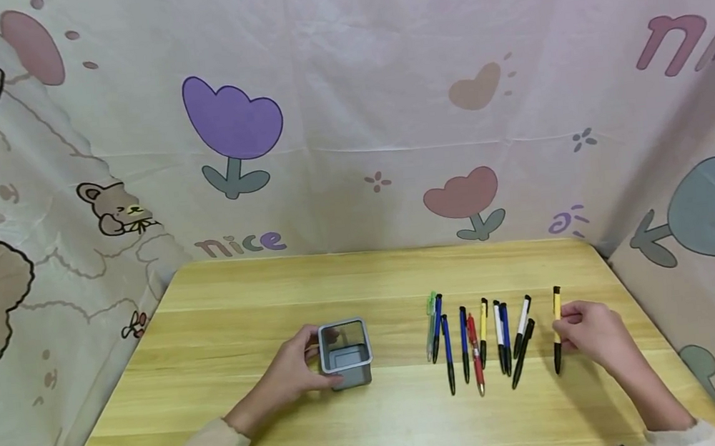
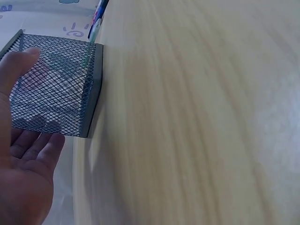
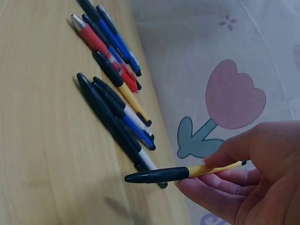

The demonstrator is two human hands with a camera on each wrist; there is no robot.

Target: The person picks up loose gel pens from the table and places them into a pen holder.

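Observation:
My left hand (image 1: 290, 367) holds a grey mesh pen holder (image 1: 354, 377) by its left side. In the left wrist view the thumb lies along one mesh wall of the holder (image 2: 58, 93), and the fingertips are at another side. Over at the right, my right hand (image 1: 596, 333) pinches a yellow pen with a black grip (image 1: 557, 301) between thumb and fingers. The right wrist view shows this pen (image 3: 157, 176) raised above the table, its black end pointing away from the palm. Inside the holder no pen shows.
Several pens lie in a loose row between the hands: a green one (image 1: 431, 307), a red one (image 1: 477, 366), another yellow one (image 1: 484, 326), a black one (image 1: 523, 358), plus blue and white ones. The wooden table (image 1: 229, 300) meets a printed cloth (image 1: 355, 201) at its back.

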